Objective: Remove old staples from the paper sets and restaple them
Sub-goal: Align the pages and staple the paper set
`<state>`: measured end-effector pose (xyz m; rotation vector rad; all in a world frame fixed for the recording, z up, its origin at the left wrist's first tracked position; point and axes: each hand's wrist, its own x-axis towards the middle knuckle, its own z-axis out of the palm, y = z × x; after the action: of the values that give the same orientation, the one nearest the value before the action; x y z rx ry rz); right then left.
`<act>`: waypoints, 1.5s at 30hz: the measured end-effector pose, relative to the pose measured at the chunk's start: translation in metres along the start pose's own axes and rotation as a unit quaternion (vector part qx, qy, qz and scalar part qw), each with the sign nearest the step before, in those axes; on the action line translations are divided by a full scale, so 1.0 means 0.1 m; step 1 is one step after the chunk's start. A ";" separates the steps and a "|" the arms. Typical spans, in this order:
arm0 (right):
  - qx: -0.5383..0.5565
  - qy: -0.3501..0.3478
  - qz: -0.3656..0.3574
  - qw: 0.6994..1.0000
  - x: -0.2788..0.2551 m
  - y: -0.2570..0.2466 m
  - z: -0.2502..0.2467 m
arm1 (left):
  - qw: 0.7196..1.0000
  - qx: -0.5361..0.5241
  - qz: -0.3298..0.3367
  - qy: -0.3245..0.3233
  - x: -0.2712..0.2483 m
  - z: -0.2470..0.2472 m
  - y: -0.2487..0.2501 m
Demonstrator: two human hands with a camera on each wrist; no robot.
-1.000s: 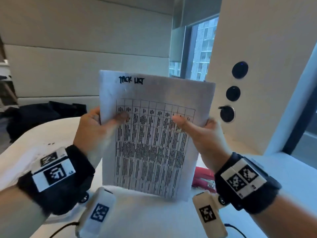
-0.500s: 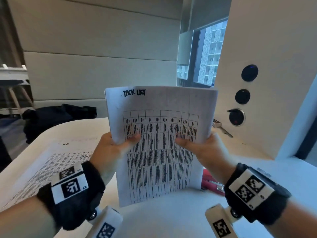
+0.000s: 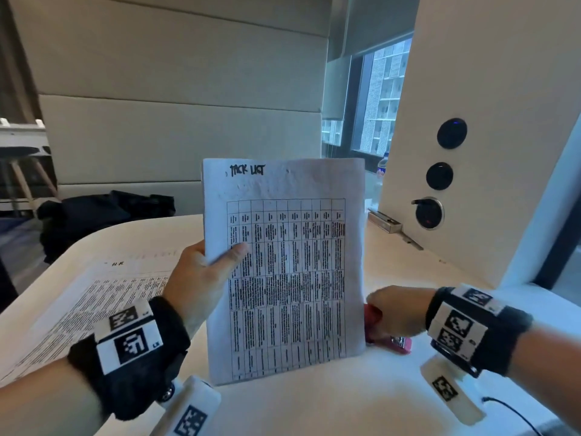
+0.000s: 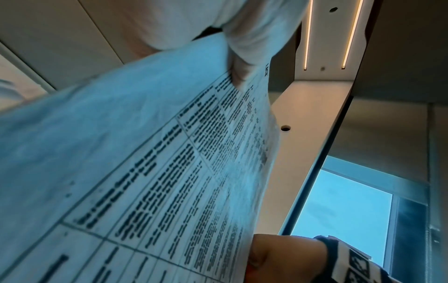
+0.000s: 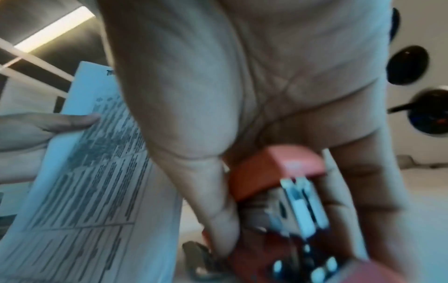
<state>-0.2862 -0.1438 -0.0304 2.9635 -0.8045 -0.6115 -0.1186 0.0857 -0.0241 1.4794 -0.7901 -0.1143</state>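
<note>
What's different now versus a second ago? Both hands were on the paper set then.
The right hand let go of the paper set and dropped to the table, where its fingers now close around the red stapler. The left hand holds the set upright alone, thumb on the front as before. The loose printed sheets on the left lie unmoved.

The upright paper set (image 3: 284, 265) walls off the middle of the tabletop (image 3: 314, 404), its bottom edge resting there. Bare surface lies along the near edge. Another paper set (image 3: 94, 297) covers the left side; a white panel (image 3: 471, 152) blocks the right edge.
</note>
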 end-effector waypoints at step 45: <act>0.656 0.532 -0.196 0.498 -0.23 -1.03 -1.28 | 0.991 0.039 0.003 -0.124 -0.08 0.60 0.18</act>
<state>-0.2068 -0.0548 0.0847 3.1187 -0.3342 2.8465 -0.1637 0.0425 -0.0174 1.5553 -1.0102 -0.2692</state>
